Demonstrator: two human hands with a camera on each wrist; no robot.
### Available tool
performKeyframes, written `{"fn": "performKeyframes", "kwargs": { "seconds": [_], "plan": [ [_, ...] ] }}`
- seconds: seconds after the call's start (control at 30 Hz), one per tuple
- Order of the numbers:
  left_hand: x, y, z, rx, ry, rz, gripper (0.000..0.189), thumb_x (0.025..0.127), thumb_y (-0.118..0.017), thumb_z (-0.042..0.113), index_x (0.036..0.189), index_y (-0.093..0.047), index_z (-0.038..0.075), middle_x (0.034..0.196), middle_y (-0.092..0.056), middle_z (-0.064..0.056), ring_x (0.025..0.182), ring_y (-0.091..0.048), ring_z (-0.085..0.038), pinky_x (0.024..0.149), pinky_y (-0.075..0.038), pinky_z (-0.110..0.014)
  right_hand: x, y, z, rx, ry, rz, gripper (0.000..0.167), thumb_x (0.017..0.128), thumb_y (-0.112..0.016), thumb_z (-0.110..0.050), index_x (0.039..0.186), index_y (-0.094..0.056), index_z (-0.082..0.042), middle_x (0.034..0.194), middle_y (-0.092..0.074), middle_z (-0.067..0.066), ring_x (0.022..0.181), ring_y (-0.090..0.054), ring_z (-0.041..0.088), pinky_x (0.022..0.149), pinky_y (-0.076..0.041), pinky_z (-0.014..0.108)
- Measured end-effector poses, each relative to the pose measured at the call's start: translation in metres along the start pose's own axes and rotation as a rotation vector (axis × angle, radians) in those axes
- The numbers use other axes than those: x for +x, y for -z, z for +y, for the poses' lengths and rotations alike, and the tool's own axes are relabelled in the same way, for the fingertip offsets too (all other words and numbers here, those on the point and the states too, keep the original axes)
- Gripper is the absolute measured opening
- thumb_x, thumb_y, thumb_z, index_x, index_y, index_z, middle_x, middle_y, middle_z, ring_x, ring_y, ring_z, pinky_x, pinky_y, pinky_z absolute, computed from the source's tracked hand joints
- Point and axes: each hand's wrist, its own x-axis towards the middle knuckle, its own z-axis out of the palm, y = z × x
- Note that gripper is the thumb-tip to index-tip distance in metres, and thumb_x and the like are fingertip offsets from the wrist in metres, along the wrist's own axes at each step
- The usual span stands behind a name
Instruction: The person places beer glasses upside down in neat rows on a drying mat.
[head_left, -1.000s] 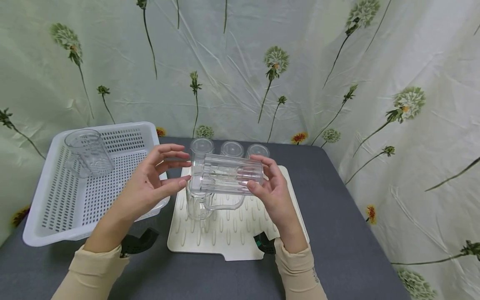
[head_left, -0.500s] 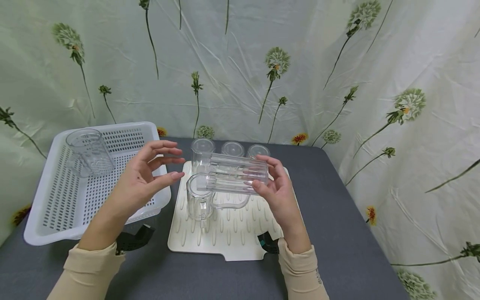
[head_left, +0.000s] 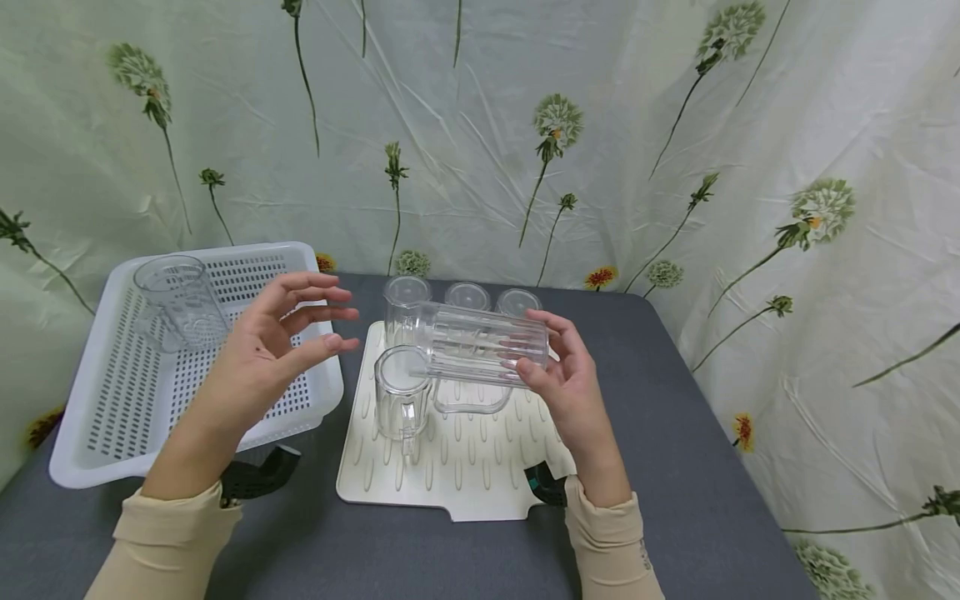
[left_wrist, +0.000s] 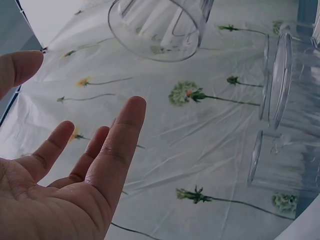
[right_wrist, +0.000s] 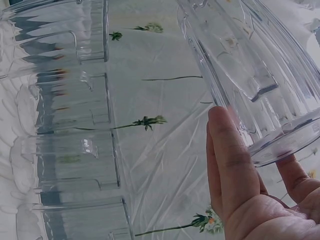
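My right hand grips a clear ribbed mug by its base end, thumb on the near side. The mug lies sideways in the air, mouth to the left and handle hanging down. In the right wrist view, fingers lie along its ribbed wall. My left hand holds nothing; its fingers are spread, overlapping the basket's right side in the head view. The held mug's round mouth appears above that hand in the left wrist view.
A cream ridged draining mat lies on the grey table. One clear mug stands on its left part, and three more line the back. The white perforated basket at left holds another mug.
My right hand has moved slightly right with the mug. The left hand has drawn away from the mug's mouth, to the left, toward the basket.
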Motion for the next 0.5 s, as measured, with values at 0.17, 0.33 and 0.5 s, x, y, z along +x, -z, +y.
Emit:
{"fn": "performKeyframes", "kwargs": {
  "seconds": [0.17,0.33,0.5],
  "plan": [
    [0.000,0.005,0.000,-0.008,-0.023,0.024,0.055,0.097,-0.065,-0.015,0.147,-0.054,0.007,0.140,-0.057,-0.012,0.125,-0.064,-0.021,0.092,-0.066,-0.030,-0.001,0.003,0.001,-0.028,-0.001,0.018,0.062,0.101,-0.067,-0.005,0.158,-0.043,-0.012,0.143,-0.056,0.003,0.118,-0.072,0.014,0.096,-0.062,0.027],
    [0.000,0.011,0.000,-0.008,-0.024,0.046,0.055,0.097,-0.065,-0.015,0.146,-0.054,0.008,0.140,-0.057,-0.009,0.125,-0.064,-0.020,0.090,-0.066,-0.029,-0.001,0.006,0.002,-0.027,-0.004,0.026,0.062,0.100,-0.065,-0.002,0.158,-0.043,-0.012,0.141,-0.056,0.004,0.118,-0.072,0.014,0.096,-0.063,0.028],
    [0.000,0.015,0.001,-0.004,-0.018,0.062,0.056,0.097,-0.065,-0.015,0.147,-0.055,0.009,0.139,-0.058,-0.008,0.125,-0.065,-0.018,0.090,-0.065,-0.026,-0.002,0.008,0.003,-0.031,-0.007,0.035,0.062,0.100,-0.064,-0.001,0.158,-0.043,-0.012,0.141,-0.056,0.005,0.118,-0.072,0.013,0.096,-0.063,0.028]
  ]
}}
